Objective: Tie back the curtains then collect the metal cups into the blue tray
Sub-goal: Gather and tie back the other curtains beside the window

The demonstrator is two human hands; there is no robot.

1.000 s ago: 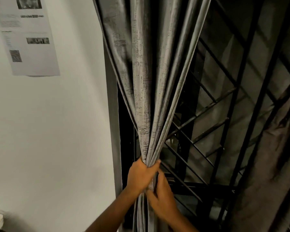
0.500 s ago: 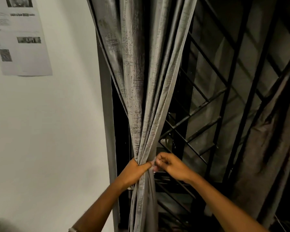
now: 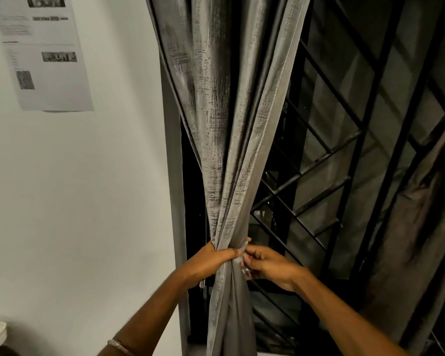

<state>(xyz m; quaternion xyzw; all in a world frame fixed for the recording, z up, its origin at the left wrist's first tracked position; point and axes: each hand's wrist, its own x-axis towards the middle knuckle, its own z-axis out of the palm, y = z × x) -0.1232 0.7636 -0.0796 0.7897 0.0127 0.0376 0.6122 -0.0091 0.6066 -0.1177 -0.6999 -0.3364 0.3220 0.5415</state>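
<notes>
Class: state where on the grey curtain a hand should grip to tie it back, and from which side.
Grip the grey curtain at its narrow gathered waist, where the left hand grips it, wrapping from the wall side; above, the folds fan too wide.

The curtain [image 3: 229, 140] is hanging just right of the wall [image 3: 88, 201], in front of the window grille [image 3: 344, 150]. The left hand [image 3: 211, 260] is gripping the gathered folds from the left, and the right hand [image 3: 270, 265] is touching them from the right. A paper sheet [image 3: 46, 52] is hanging on the wall, upper left. A second curtain [image 3: 416, 227] is hanging at the far right.
</notes>
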